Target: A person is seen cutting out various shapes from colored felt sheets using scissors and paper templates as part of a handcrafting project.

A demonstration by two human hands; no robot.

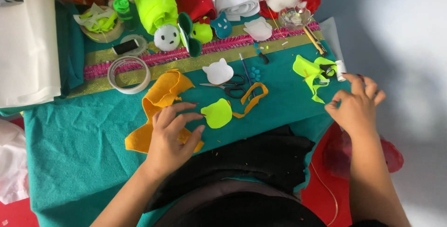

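My left hand (172,134) lies flat on a large orange felt piece (160,96), fingers spread, fingertips close to a small lime green felt cutout (217,113). An orange felt strip (253,97) curls just right of the cutout. My right hand (356,106) hovers at the right edge of the teal felt sheet (74,143), fingers curled, near a white tube (341,70); whether it pinches anything is unclear. Black-handled scissors (230,87) lie above the green cutout, beside a white cat-shaped felt piece (218,71).
Lime green felt scraps with small scissors (316,71) lie at the right. A tape roll (129,74), a pink and gold trim band (186,55), felt rolls, stuffed felt figures and white fabric (28,45) crowd the back. Black fabric (260,155) lies in front.
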